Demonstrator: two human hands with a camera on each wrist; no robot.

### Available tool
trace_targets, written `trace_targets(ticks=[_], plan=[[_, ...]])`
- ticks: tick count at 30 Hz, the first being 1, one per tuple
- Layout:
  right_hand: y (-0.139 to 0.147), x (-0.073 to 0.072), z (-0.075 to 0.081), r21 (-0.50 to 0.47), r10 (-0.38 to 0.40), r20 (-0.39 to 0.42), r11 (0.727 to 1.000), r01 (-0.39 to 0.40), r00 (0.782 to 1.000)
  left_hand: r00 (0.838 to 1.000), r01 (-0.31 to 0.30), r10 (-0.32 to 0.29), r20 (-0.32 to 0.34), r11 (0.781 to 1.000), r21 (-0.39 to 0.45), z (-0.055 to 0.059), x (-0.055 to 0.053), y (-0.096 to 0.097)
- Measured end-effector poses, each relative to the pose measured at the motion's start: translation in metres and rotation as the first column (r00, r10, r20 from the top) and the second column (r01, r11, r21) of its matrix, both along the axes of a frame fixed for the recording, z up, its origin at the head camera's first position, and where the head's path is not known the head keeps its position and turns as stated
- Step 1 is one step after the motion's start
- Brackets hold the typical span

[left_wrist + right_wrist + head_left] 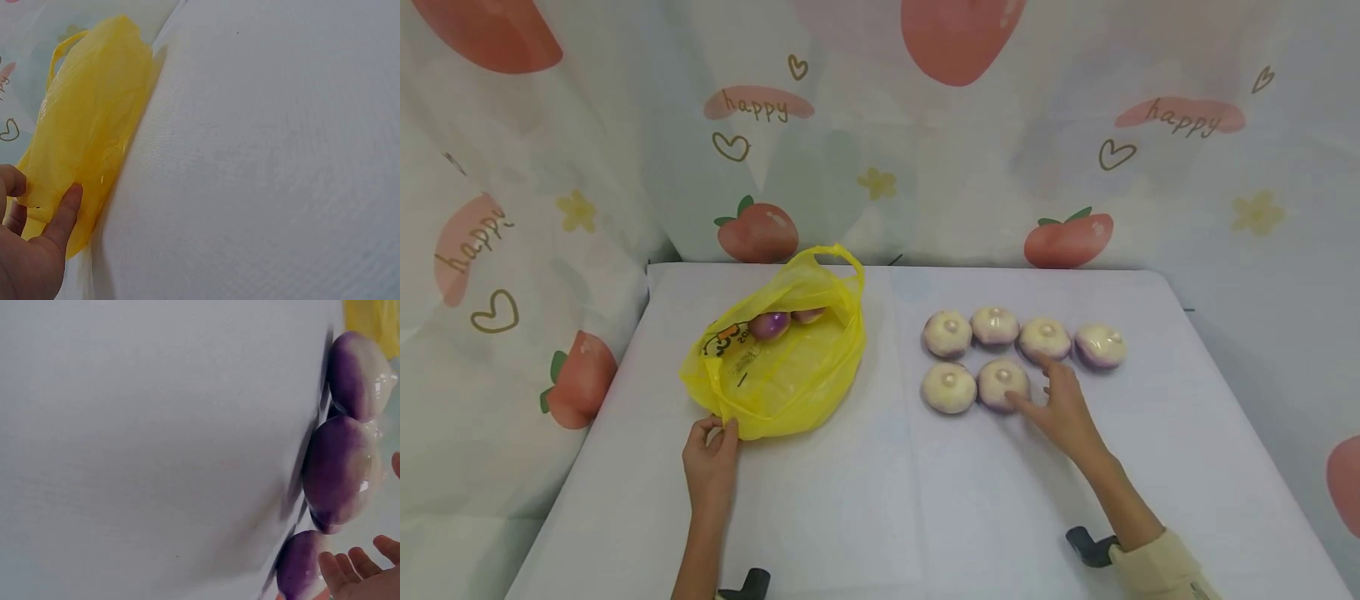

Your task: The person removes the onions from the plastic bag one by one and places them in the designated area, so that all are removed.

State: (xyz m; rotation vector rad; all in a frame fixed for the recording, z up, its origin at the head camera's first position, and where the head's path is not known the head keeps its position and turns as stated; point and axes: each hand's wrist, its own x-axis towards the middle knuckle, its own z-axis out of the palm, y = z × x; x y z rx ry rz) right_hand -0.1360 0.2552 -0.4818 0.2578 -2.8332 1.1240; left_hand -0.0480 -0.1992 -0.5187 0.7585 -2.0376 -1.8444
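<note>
A yellow plastic bag lies on the left of the table with its mouth spread toward me. Purple turnips show inside it. My left hand pinches the bag's near edge between thumb and fingers, as the left wrist view also shows. At the right, my right hand reaches over the turnips with fingers spread. Its thumb is right at the side of the front-row right turnip; the index fingertip overlaps a back-row turnip. In the right wrist view the fingers are extended beside a turnip.
Several white-topped, purple-sided turnips sit in two rows, among them a front-left one and a far-right one. The white table meets a fruit-printed curtain at the back and left. A dark wrist mount sits by my right sleeve.
</note>
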Motion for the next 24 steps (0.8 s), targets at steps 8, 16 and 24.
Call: trace_targets(ticks=[8, 16, 24], plan=[[-0.020, -0.009, 0.017, -0.011, -0.025, -0.164, 1.000, 0.024, 0.986, 1.000, 0.004, -0.004, 0.009, 1.000, -0.008, 0.000, 0.000, 0.001], [-0.062, -0.018, 0.035, -0.017, 0.049, -0.223, 0.998, -0.054, 0.974, 1.000, 0.007, -0.006, 0.014, 1.000, -0.028, 0.001, 0.001, 0.001], [-0.117, -0.027, 0.049, 0.036, 0.167, -0.306, 0.986, -0.164, 0.937, 0.999, 0.008, -0.007, 0.032, 0.999, -0.044, 0.002, 0.002, 0.002]])
